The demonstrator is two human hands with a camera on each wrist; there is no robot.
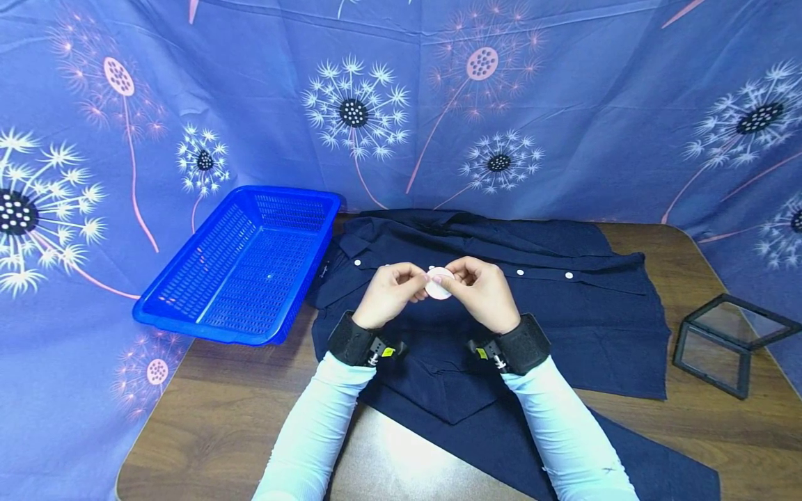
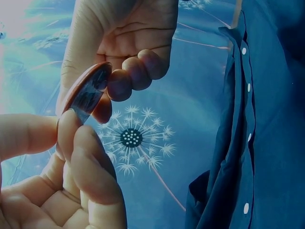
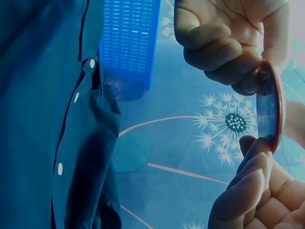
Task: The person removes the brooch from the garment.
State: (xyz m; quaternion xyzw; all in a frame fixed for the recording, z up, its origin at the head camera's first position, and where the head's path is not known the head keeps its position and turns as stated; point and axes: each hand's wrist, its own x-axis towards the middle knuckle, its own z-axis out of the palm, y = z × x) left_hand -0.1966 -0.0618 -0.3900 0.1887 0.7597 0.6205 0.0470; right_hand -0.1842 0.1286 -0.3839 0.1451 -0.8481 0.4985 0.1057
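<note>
A small round pocket mirror (image 1: 440,284) is held in the air above the dark navy shirt (image 1: 583,327). Its top looks white in the head view. In both wrist views its rim is copper-coloured and its underside shiny like a mirror. My left hand (image 1: 387,296) pinches the near-left edge between thumb and fingers. From the opposite side my right hand (image 1: 490,296) pinches the mirror (image 3: 270,112) too, thumb on the pale face. The left wrist view shows the mirror (image 2: 88,93) tilted between both hands. White buttons (image 1: 520,272) run along the shirt.
A blue plastic basket (image 1: 234,339) stands at the table's left, tilted, its inside showing bare mesh. To the right rests an open black-framed case (image 1: 745,372) with clear panels. The wooden table (image 1: 244,403) meets a blue dandelion-print cloth (image 1: 576,90) behind.
</note>
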